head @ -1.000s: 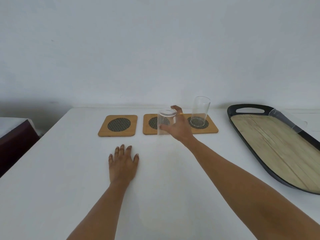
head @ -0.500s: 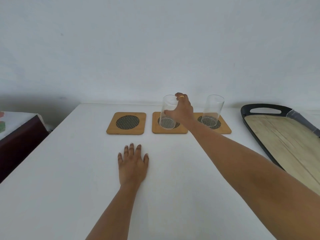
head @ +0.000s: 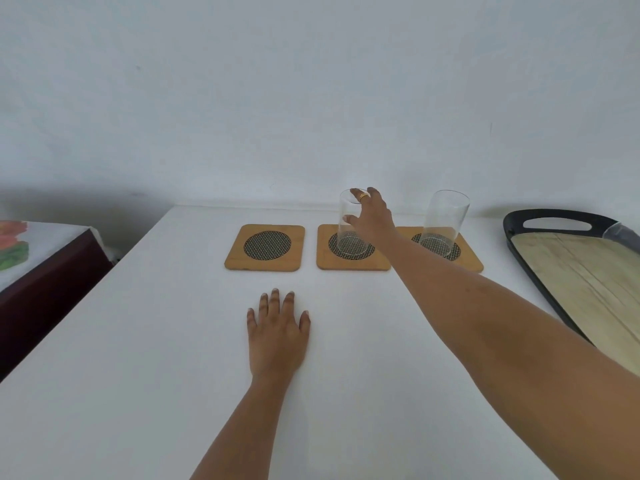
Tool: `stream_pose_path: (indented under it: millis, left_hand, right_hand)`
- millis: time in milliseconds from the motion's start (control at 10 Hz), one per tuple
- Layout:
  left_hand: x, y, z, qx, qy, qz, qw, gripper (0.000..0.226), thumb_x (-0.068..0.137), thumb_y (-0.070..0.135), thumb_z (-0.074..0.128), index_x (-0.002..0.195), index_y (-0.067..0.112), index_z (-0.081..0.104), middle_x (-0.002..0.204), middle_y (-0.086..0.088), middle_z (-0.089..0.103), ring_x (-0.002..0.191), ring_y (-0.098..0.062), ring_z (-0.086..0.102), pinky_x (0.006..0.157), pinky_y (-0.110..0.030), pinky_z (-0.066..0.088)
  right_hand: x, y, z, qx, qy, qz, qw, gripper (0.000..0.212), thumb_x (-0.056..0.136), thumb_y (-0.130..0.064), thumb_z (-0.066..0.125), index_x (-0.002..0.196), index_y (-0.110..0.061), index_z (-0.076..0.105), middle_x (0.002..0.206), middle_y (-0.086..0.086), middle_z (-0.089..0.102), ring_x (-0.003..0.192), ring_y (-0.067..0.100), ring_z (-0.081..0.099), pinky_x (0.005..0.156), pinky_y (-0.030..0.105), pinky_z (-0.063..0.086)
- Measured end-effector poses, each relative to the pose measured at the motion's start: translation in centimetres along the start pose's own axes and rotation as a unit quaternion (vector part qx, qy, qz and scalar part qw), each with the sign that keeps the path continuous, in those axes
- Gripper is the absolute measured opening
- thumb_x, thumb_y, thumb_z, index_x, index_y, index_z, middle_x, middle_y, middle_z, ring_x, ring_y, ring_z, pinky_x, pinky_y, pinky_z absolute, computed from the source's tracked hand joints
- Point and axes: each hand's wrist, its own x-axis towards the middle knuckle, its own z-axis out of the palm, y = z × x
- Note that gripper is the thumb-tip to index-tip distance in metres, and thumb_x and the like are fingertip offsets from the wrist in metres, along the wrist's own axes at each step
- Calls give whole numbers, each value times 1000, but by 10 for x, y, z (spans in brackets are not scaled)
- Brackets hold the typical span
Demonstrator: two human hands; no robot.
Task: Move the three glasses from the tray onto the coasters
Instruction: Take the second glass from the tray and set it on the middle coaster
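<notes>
The right hand (head: 372, 216) reaches to the far side of the table, with its fingers (head: 356, 194) curled over the rim of a clear cylindrical drinking glass (head: 349, 226) and the thumb against the glass wall. The fingers look loosened around the glass; whether they press on it or only touch it cannot be told. A gold ring (head: 363, 197) sits on one finger. The glass stands upright on the middle square bamboo coaster with a dark mesh centre (head: 346, 261).

A second clear cylindrical glass (head: 443, 220) stands just to the right, upright on the right bamboo coaster (head: 467, 258), partly hidden behind the right forearm. The left bamboo coaster (head: 266, 247) carries nothing. The three coasters lie in a row along the far part of the white table (head: 138, 341).

The left hand (head: 277, 334) lies flat on the table, palm down, fingers spread slightly, near to the viewer and in front of the left coaster, well apart from the glasses.

An oval black tray with a pale wood-grain floor and a cut-out handle (head: 512, 237) lies at the right edge of the table. A third clear glass (head: 620, 233) shows at the tray's far right side, cut off by the picture edge.

At the far left stands a dark brown piece of furniture (head: 41, 299) covered by a floral cloth (head: 14, 247).
</notes>
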Motion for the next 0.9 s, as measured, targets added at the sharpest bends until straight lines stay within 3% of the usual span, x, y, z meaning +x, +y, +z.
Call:
stream_pose_path:
  millis: [600, 700, 800, 900]
  left_hand:
    - [1, 0, 1, -6, 2, -5, 1000, 54, 97, 44, 28, 146, 24, 25, 157, -3, 22, 147, -20, 13, 119, -42, 10]
    - [1, 0, 1, -5, 3, -6, 1000, 53, 97, 44, 28, 146, 23, 25, 157, -3, 22, 146, -19, 14, 119, -43, 10]
    - [1, 0, 0, -3, 1, -5, 1000, 53, 97, 44, 28, 146, 23, 25, 157, -3, 22, 146, -19, 14, 119, -43, 10]
    - [1, 1, -1, -3, -1, -4, 1000, 54, 97, 44, 28, 146, 23, 25, 157, -3, 22, 146, -20, 13, 119, -43, 10]
  right_hand:
    - [0, 3, 6, -4, 17, -7, 1000, 62, 93, -25, 55, 147, -17, 26, 157, 13, 11, 131, 33, 42, 104, 39, 37]
    - [0, 5, 7, -12, 26, -12, 1000, 65, 91, -27, 57, 147, -20, 24, 158, 11, 9, 143, 31, 20, 109, 42, 33]
    - [-1, 5, 6, -3, 43, -35, 998, 70, 90, -26, 59, 148, -23, 20, 159, 9, 7, 146, 29, 10, 111, 44, 31]
    - [0, 4, 6, -10, 40, -55, 998, 63, 92, -23, 56, 147, -21, 25, 158, 9, 12, 146, 27, 11, 112, 43, 31]
